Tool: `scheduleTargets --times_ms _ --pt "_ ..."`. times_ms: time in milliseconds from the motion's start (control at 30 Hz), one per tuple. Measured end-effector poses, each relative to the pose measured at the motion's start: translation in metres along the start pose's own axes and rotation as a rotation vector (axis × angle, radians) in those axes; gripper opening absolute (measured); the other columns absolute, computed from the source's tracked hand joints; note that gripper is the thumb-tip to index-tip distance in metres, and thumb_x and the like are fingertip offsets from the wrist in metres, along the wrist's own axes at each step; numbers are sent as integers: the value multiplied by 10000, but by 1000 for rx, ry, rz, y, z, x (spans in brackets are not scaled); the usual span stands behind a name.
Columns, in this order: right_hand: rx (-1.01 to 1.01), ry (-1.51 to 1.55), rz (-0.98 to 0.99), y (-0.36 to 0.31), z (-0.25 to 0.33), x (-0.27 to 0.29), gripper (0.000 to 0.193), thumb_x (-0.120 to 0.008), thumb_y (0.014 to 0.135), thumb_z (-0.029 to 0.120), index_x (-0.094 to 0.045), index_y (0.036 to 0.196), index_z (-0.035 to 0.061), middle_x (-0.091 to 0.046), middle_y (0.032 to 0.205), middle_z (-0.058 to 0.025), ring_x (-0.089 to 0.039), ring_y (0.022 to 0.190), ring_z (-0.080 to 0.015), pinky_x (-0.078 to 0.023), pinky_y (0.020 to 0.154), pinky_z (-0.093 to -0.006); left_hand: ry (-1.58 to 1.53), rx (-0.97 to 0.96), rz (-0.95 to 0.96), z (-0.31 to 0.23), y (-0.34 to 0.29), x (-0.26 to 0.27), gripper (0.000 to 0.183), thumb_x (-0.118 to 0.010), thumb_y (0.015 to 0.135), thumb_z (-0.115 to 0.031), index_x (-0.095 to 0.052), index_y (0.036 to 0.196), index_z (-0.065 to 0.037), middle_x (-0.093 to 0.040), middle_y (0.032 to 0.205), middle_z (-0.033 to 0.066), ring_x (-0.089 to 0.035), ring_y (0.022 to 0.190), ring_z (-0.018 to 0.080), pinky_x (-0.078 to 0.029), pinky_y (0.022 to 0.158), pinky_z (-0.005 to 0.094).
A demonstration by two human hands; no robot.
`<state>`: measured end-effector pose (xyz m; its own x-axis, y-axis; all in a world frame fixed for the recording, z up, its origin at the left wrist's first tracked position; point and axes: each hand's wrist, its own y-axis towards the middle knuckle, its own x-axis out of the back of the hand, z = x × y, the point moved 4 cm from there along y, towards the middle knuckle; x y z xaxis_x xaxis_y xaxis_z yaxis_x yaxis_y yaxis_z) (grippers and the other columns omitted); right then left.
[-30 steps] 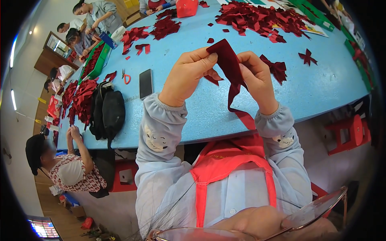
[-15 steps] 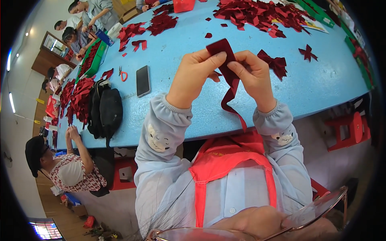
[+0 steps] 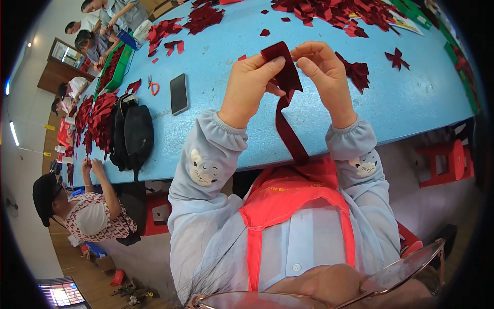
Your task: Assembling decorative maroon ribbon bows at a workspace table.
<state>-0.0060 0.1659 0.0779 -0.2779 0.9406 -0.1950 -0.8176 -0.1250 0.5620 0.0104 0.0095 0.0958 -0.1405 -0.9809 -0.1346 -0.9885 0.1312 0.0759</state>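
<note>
A dark red velvet ribbon [image 3: 289,129] is folded flat at its top, and its long tail hangs down past the table edge to my red apron. My left hand [image 3: 247,85] pinches the folded part between thumb and fingers. Just to the right of the fold, my right hand [image 3: 325,72] is raised with its fingers apart and nothing between them. Beyond my right hand lies a dark red ribbon bow [image 3: 355,72], and farther right a smaller bow [image 3: 397,59].
On the blue table [image 3: 216,67] are a phone [image 3: 179,94], orange-handled scissors [image 3: 154,86] and a black bag [image 3: 135,135]. Ribbon heaps [image 3: 334,15] lie at the back. Green crates [image 3: 116,67] stand at the sides. A person [image 3: 85,206] works at the left; others sit behind.
My right hand has let go of the ribbon and opened, moving slightly away from the fold. My left hand keeps its pinch. The view has shifted a little.
</note>
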Motion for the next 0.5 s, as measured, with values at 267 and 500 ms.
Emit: scheduleTargets --times_ms 267,500 --pt "27 -66 25 11 -5 5 160 -583 902 118 -600 1037 35 -616 1023 -17 -564 914 -81 -444 796 -221 21 -8 19 2 8 -1 277 -576 893 -178 -630 1056 39 -662 898 92 -646 751 153 -553 612 238" --pt "20 -199 37 -1 -13 2 107 -614 870 83 -612 960 26 -600 959 -8 -546 851 -68 -446 725 -208 -67 12 62 7 9 5 308 -559 922 -160 -574 1120 75 -636 992 124 -646 857 200 -565 749 298"
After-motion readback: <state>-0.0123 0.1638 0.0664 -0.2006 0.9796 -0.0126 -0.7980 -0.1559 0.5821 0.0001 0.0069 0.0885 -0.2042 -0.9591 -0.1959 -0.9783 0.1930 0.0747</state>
